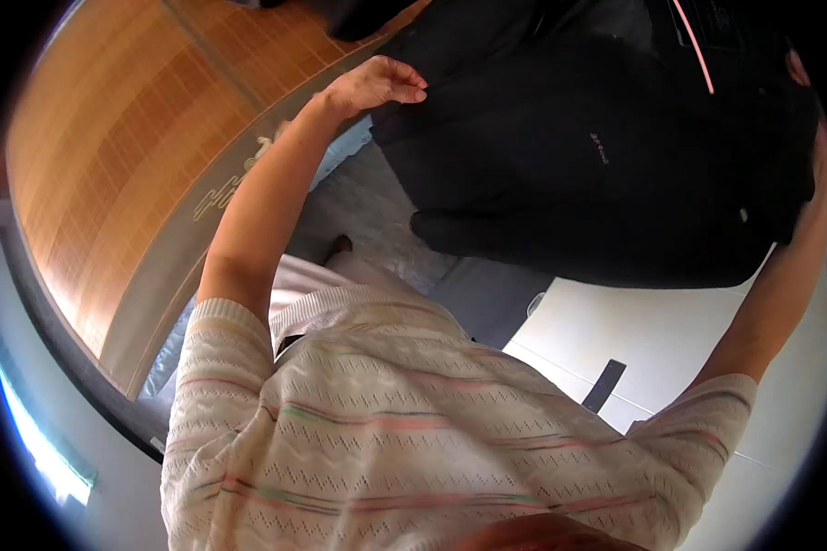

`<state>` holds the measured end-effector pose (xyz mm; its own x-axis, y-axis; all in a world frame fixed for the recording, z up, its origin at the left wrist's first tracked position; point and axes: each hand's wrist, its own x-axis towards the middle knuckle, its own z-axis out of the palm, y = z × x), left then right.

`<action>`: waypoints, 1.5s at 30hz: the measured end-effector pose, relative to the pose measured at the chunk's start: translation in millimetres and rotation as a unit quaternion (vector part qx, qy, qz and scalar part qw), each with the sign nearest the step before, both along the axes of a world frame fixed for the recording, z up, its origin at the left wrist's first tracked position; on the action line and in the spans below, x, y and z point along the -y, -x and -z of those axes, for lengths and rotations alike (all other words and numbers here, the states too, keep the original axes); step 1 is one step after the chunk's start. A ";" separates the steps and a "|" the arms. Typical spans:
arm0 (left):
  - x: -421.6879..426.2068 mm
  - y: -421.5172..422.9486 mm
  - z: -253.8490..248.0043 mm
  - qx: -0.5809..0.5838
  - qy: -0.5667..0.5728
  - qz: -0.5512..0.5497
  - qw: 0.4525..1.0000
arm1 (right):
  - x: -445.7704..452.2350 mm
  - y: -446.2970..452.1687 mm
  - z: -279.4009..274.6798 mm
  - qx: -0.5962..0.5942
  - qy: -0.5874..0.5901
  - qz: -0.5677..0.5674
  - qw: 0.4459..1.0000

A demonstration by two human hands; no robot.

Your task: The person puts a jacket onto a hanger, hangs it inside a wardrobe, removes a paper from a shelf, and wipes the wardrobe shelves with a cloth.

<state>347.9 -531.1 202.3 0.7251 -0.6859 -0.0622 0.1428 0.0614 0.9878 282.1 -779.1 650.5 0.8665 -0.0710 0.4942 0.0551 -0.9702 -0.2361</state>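
Person spreads a black garment (560, 184) between both hands, seen from above.
Left hand (377, 84) pinches its edge, fingertips together; right hand (825, 156) at opposite edge, grip partly hidden by the cloth. Small light print (599, 149) on garment, pink strip (696, 48) near top. I see a brown slatted mat (138, 138) with grey border at left, pale floor (671, 340) below, dark flat bar (605, 386) on it, striped knit top (386, 441) on wearer.

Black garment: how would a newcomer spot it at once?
Start at the tan mat, upper left, then go right past the left hand. There the black garment spans the upper right, set apart from that mat by dark cloth with pinkish lettering.
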 end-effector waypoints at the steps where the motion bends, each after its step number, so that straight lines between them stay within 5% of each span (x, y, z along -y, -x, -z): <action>1: 4.7 -3.3 7.8 -0.004 0.019 -0.007 1.000 | -1.0 -1.7 -5.9 -0.001 0.013 0.004 1.000; 4: 52.5 -15.6 7.0 0.073 0.066 -0.061 0.993 | 32.6 2.7 -19.1 -0.004 0.026 0.023 0.999; 7: 71.2 -32.3 -1.6 0.131 -0.013 -0.187 0.973 | 67.8 4.7 -20.8 -0.014 0.026 0.044 0.999; 11: 80.9 -49.0 -41.4 0.208 -0.114 -0.201 0.950 | 123.0 2.6 -28.8 -0.029 0.020 0.091 0.995; 15: 98.5 -68.9 -78.9 0.165 -0.089 -0.203 0.961 | 175.2 4.5 -40.3 -0.042 0.015 0.142 0.989; 18: 133.3 -109.4 -10.8 0.176 -0.066 -0.126 0.974 | 214.3 7.5 -52.1 -0.054 0.010 0.184 0.981; 20: 157.7 -127.3 86.2 -0.010 0.081 0.012 0.997 | 239.5 10.8 -60.1 -0.057 0.003 0.214 0.975; 22: 185.2 -106.9 100.7 -0.156 -0.152 -0.029 0.976 | 261.4 19.1 -69.3 -0.055 -0.003 0.246 0.968; 24: 210.9 -93.7 110.6 -0.360 -0.131 -0.019 0.924 | 283.3 21.5 -76.6 -0.057 -0.007 0.271 0.961; 27: 262.3 -92.5 107.3 -0.492 0.041 0.037 0.869 | 316.5 17.2 -82.5 -0.055 -0.015 0.301 0.952; 33: 337.8 -140.4 135.0 -0.546 0.108 -0.048 0.829 | 400.5 -13.1 -76.9 -0.047 -0.022 0.311 0.949; 36: 378.2 -168.9 117.5 -0.524 0.056 -0.201 0.826 | 453.2 -32.8 -81.0 -0.045 -0.027 0.302 0.952; 39: 408.5 -191.0 132.1 -0.487 0.186 -0.132 0.843 | 495.4 -65.0 -81.9 -0.044 -0.025 0.277 0.959; 45: 448.8 -204.6 118.2 -0.508 0.217 -0.052 0.832 | 564.3 -136.8 -75.7 -0.048 -0.033 0.234 0.970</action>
<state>552.6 -979.8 84.2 0.5058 -0.7406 -0.4424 0.8625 0.4447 0.2417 418.8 -1343.4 726.1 0.7733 -0.4974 0.3932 -0.4143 -0.8658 -0.2805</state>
